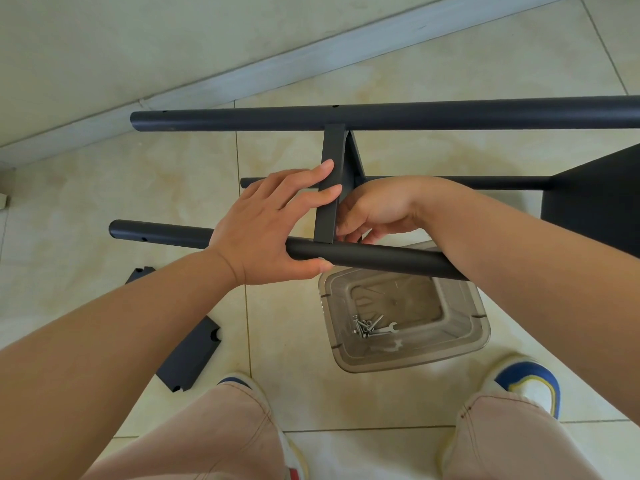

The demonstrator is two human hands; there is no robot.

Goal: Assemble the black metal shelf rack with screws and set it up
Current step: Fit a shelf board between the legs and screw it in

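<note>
The black metal rack lies on its side: a far tube (381, 116), a near tube (374, 256) and a thinner lower tube (485, 182), joined by a flat black shelf panel (331, 188) seen edge-on. My left hand (270, 230) holds the near tube, thumb under it, fingers stretched up against the panel's edge. My right hand (377, 211) is curled at the joint where the panel meets the near tube; its fingertips pinch something small there, hidden from view. A second black shelf (595, 202) shows at the right.
A clear plastic bin (408, 358) on the tile floor below the rack holds several screws (363, 328) and a small wrench (389, 329). A loose black shelf panel (188, 355) lies on the floor at left. A wall baseboard (242, 74) runs behind. My shoes and knees fill the bottom.
</note>
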